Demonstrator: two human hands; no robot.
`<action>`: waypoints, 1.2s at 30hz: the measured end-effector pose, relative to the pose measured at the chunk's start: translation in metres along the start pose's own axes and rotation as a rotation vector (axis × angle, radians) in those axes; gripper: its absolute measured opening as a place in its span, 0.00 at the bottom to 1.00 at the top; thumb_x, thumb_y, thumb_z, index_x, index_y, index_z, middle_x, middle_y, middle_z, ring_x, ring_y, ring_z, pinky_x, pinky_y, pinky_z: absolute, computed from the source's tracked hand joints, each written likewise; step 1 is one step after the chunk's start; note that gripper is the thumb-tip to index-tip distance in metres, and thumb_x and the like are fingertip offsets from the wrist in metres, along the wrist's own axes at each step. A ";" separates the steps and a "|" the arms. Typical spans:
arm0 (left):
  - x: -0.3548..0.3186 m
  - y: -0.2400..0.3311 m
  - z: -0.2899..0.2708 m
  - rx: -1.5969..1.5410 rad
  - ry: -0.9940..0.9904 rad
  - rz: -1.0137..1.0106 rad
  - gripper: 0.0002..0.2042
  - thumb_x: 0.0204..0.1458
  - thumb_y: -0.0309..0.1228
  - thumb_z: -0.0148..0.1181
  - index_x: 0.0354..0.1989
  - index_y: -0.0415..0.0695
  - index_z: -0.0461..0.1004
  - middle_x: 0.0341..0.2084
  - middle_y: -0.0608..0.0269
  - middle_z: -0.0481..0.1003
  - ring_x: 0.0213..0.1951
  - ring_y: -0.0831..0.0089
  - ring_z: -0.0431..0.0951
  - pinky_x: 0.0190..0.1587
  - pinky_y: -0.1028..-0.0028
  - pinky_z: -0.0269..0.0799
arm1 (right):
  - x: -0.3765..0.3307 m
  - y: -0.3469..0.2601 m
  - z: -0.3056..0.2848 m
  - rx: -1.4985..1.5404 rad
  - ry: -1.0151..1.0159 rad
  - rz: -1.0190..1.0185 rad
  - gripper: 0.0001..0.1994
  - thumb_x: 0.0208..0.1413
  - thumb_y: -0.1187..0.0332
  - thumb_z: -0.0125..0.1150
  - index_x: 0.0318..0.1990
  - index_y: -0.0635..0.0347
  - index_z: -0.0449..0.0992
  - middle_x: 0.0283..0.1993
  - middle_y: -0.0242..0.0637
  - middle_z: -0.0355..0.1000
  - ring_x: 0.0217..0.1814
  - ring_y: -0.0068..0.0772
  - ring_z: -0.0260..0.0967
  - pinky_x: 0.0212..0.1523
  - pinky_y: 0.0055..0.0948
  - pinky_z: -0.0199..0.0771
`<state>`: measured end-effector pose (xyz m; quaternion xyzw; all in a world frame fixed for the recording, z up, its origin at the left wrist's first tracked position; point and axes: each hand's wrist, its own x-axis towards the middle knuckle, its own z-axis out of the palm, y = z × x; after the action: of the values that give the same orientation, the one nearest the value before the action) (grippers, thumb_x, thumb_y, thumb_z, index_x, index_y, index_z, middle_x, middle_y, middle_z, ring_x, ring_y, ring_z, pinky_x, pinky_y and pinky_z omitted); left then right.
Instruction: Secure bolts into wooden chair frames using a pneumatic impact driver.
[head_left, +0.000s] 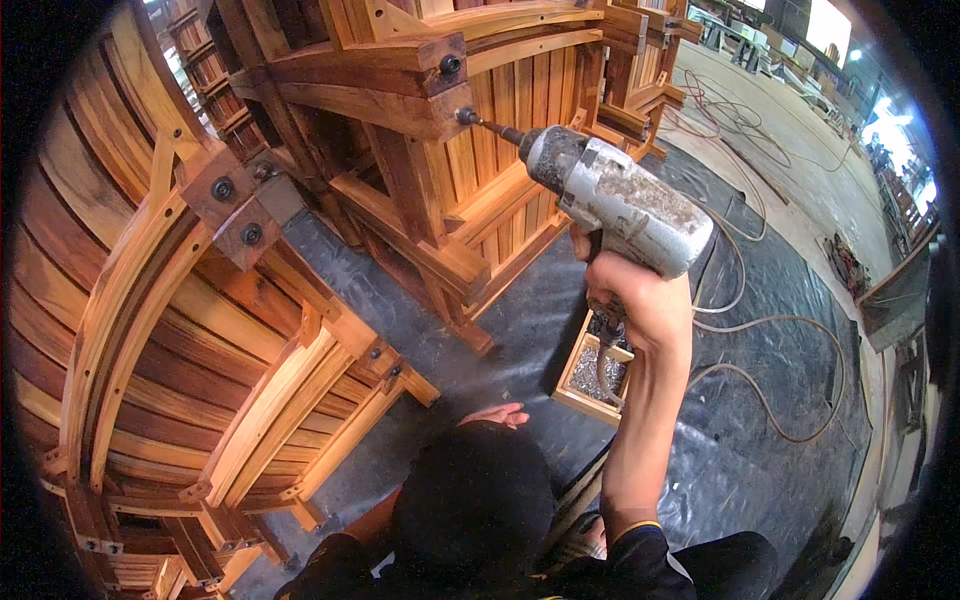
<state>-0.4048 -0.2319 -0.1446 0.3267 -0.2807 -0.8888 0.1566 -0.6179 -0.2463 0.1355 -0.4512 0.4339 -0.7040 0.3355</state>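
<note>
My right hand [635,290] is closed around the grip of a worn silver impact wrench [625,205] with an air hose [605,375] below the grip. The wrench's socket meets a dark bolt [466,117] in the end of a wooden beam [375,105]. Above that bolt sits another dark bolt [450,64]. Lower down, my left hand [497,414] shows only its outstretched fingers, holding nothing that I can see. A black rounded shape [475,505] hides the rest of it.
A slatted wooden furniture frame [150,260] with bolted joints stands at the left. Near my right forearm, a wooden box [590,400] holds small metal fasteners. Black sheeting [770,370] covers the floor, crossed by a looping hose [800,320]. Red hoses [720,115] lie farther back.
</note>
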 end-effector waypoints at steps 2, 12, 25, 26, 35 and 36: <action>0.001 0.004 -0.001 0.002 0.015 -0.046 0.21 0.59 0.37 0.45 0.59 0.41 0.58 0.53 0.57 0.66 0.55 0.69 0.65 0.56 0.70 0.61 | 0.002 0.001 -0.004 0.007 -0.034 0.026 0.17 0.33 0.83 0.55 0.37 0.66 0.72 0.29 0.32 0.69 0.26 0.21 0.63 0.24 0.20 0.61; -0.010 0.008 0.023 0.051 0.172 -0.010 0.20 0.59 0.37 0.46 0.56 0.41 0.62 0.52 0.57 0.67 0.54 0.69 0.67 0.55 0.70 0.62 | 0.003 0.002 -0.004 0.027 -0.036 0.063 0.16 0.39 0.80 0.60 0.40 0.62 0.74 0.31 0.27 0.70 0.27 0.16 0.64 0.24 0.17 0.63; -0.018 0.020 0.041 -0.044 0.104 0.032 0.19 0.58 0.26 0.46 0.57 0.35 0.59 0.46 0.58 0.70 0.32 0.80 0.66 0.35 0.81 0.65 | 0.003 0.004 -0.006 0.023 -0.050 0.073 0.16 0.39 0.79 0.61 0.41 0.63 0.73 0.33 0.27 0.70 0.29 0.16 0.64 0.25 0.17 0.64; -0.020 0.021 0.041 -0.019 0.109 0.018 0.19 0.57 0.26 0.46 0.57 0.34 0.59 0.46 0.57 0.70 0.32 0.80 0.66 0.35 0.81 0.65 | 0.003 0.005 -0.007 0.014 -0.056 0.079 0.17 0.39 0.79 0.61 0.41 0.63 0.73 0.33 0.28 0.71 0.30 0.17 0.65 0.27 0.18 0.65; -0.014 0.018 0.027 -0.103 0.010 -0.034 0.19 0.56 0.24 0.44 0.57 0.35 0.59 0.46 0.55 0.70 0.32 0.79 0.66 0.35 0.82 0.65 | 0.004 0.005 0.004 0.021 -0.047 0.020 0.18 0.34 0.83 0.55 0.39 0.65 0.72 0.31 0.32 0.68 0.27 0.21 0.62 0.25 0.20 0.61; -0.015 0.019 0.029 -0.108 0.003 -0.027 0.19 0.56 0.23 0.43 0.57 0.35 0.59 0.46 0.55 0.70 0.32 0.79 0.66 0.34 0.82 0.65 | 0.004 0.003 0.006 0.045 -0.023 -0.001 0.19 0.28 0.85 0.49 0.36 0.67 0.70 0.26 0.34 0.66 0.19 0.21 0.58 0.15 0.19 0.54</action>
<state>-0.4107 -0.2288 -0.1074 0.3229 -0.2275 -0.9042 0.1624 -0.6131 -0.2529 0.1353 -0.4519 0.4139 -0.7085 0.3499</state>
